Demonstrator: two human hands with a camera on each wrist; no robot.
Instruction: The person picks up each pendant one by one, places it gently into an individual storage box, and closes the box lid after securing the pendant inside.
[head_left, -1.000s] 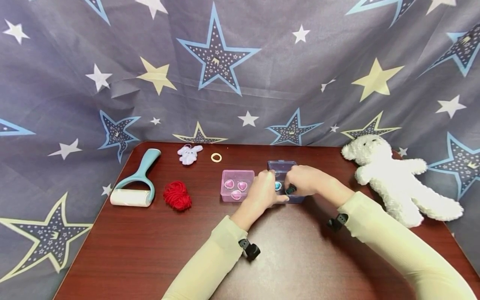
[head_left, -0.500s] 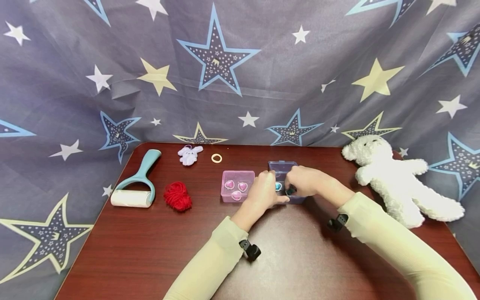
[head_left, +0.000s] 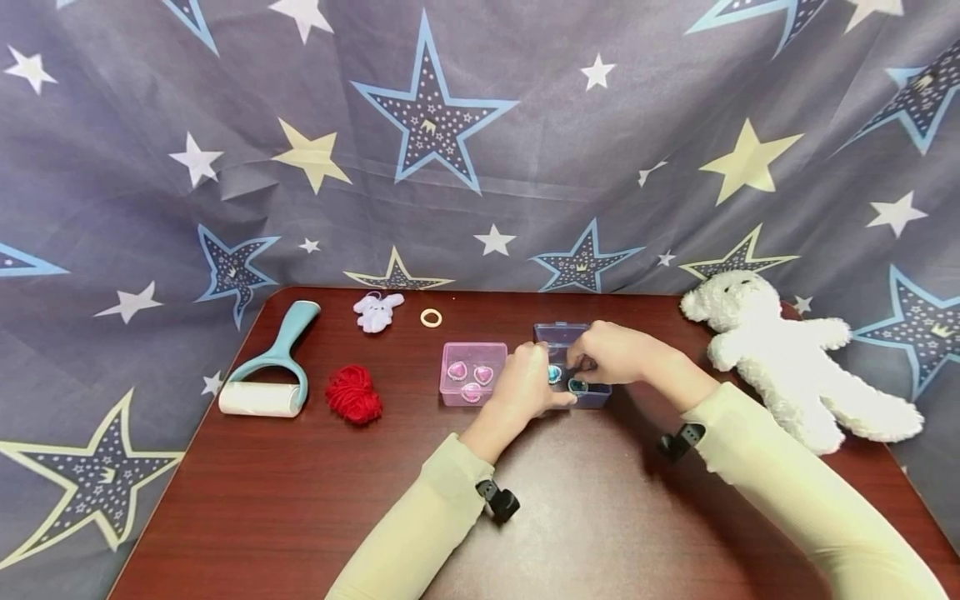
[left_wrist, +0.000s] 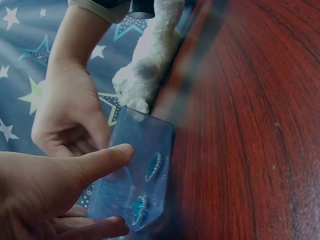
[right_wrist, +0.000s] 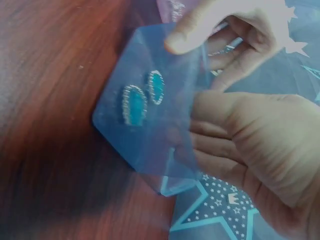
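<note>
My left hand grips a see-through blue box by its left end; in the left wrist view its thumb lies on the front wall, with the fingers round the other side. The box's lid stands open at the back. Inside are a blue gem with a beaded rim and a second, darker-looking blue gem. My right hand is over the box, its loosely bent fingers just above the second gem. No held thing shows in it; its fingertips are partly hidden behind the box wall in the right wrist view.
A pink box with 3 pink gems stands left of the blue box. Farther left lie red yarn and a lint roller. Behind are a small white plush and a cream ring. A white teddy bear lies right.
My right hand has risen slightly from the box and its fingers have loosened, so the second blue gem shows more fully inside. The left hand keeps its hold on the box.
</note>
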